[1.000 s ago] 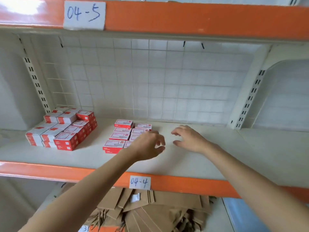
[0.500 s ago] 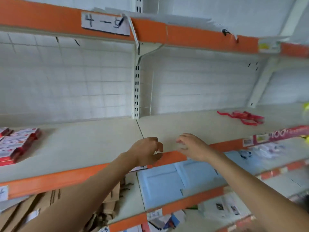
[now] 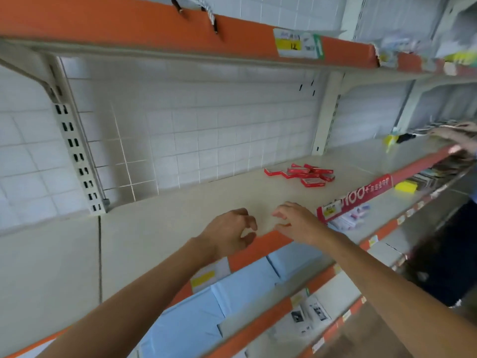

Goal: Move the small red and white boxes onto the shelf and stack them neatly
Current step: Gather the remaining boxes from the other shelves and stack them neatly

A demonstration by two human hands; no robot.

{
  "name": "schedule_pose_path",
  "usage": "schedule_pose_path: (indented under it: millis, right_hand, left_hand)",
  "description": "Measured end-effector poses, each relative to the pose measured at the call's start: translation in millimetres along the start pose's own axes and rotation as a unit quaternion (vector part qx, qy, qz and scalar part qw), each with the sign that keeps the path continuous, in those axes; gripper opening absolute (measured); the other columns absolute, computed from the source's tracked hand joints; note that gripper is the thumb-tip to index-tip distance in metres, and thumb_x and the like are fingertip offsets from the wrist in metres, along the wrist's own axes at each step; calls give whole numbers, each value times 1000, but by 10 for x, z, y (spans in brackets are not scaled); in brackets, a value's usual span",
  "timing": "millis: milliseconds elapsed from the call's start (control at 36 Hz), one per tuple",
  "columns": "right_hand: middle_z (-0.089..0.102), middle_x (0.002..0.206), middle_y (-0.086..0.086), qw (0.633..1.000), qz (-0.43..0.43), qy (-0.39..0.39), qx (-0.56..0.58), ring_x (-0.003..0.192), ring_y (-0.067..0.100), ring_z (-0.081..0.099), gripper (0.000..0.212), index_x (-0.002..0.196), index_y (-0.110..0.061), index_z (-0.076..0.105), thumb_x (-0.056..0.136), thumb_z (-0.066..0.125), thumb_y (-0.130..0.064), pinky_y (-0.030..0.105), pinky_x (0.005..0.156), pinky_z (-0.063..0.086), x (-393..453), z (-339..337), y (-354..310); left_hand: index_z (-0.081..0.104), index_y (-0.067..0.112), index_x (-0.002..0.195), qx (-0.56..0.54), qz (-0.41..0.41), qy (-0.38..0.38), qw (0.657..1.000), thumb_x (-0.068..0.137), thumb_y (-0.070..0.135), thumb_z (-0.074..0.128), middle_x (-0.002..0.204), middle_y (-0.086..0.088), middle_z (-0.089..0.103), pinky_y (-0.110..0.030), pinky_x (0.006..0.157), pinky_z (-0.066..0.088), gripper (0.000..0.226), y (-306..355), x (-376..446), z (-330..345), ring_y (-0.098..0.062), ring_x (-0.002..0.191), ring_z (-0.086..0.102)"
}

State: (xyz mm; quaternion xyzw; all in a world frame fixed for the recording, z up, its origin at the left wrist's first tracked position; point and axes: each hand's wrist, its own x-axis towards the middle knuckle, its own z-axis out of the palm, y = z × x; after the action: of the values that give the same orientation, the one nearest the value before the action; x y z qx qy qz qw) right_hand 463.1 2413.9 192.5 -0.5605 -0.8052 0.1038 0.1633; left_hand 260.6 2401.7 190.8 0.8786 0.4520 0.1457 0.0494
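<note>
Two bare hands hover empty over the beige shelf board (image 3: 160, 228): left hand (image 3: 228, 232) loosely curled, right hand (image 3: 296, 220) relaxed. Small red and white cardboard boxes (image 3: 304, 174) lie scattered beyond the right hand, well apart.

Both hands, left (image 3: 228, 232) and right (image 3: 299, 220), hover loosely curled and empty over the shelf (image 3: 180, 228); red boxes (image 3: 303, 174) lie scattered well beyond the right hand.

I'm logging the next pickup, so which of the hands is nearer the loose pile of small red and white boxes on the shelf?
Right. The right hand is below-left of the pile of small red and white boxes; the left hand is farther left.
</note>
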Motion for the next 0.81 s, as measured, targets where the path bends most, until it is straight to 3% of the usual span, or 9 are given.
schedule_pose_path:
  millis: [222, 417, 472, 556, 667, 806]
  right_hand:
    - [49, 130, 4, 999, 33, -7, -31, 123, 18, 48, 40, 128, -9, 51, 91, 57, -23, 35, 103, 40, 909, -428, 707]
    - [40, 142, 3, 993, 25, -43, -107, 133, 18, 36, 43, 135, -13, 46, 94, 50, -25, 33, 109, 31, 1348, -406, 1169]
    - [41, 142, 3, 993, 20, -40, -110, 133, 18, 35, 41, 133, -13, 48, 94, 50, -25, 32, 108, 30, 1459, -439, 1312]
    - [44, 139, 7, 993, 11, -41, -114, 132, 21, 35, 24, 115, -15, 55, 92, 49, -21, 34, 107, 31, 1660, -477, 1526]
    - [45, 136, 9, 994, 2, -37, -103, 129, 25, 36, 40, 130, -12, 52, 90, 51, -17, 32, 106, 30, 1917, -496, 1769]
    - [48, 129, 10, 991, -2, -61, -117, 123, 26, 40, 32, 124, -10, 53, 94, 47, -18, 34, 99, 35, 2160, -563, 1973]
  left_hand:
    - [62, 22, 114, -15, -15, 12, 1000, 92, 30, 52, 112, 4, 57, -21, 78, 39, 25, -237, 955, 88, -14, 98, 59]
    - [62, 23, 112, -11, -31, -5, 999, 93, 31, 52, 115, 3, 56, -26, 83, 46, 24, -433, 1442, 168, -15, 98, 59]
    - [63, 23, 112, -12, -37, -5, 999, 93, 32, 52, 114, 3, 56, -27, 84, 47, 24, -446, 1584, 184, -15, 97, 60]
    - [63, 24, 112, -12, -48, -1, 999, 92, 32, 53, 112, 3, 56, -27, 83, 47, 23, -421, 1745, 242, -14, 95, 60]
    - [63, 23, 113, -7, -73, 3, 997, 93, 32, 53, 113, 3, 55, -26, 82, 47, 24, -372, 1854, 323, -13, 93, 61]
    - [63, 23, 112, 11, -118, 7, 993, 93, 32, 53, 114, 3, 54, -25, 80, 46, 24, -340, 1968, 310, -13, 93, 61]
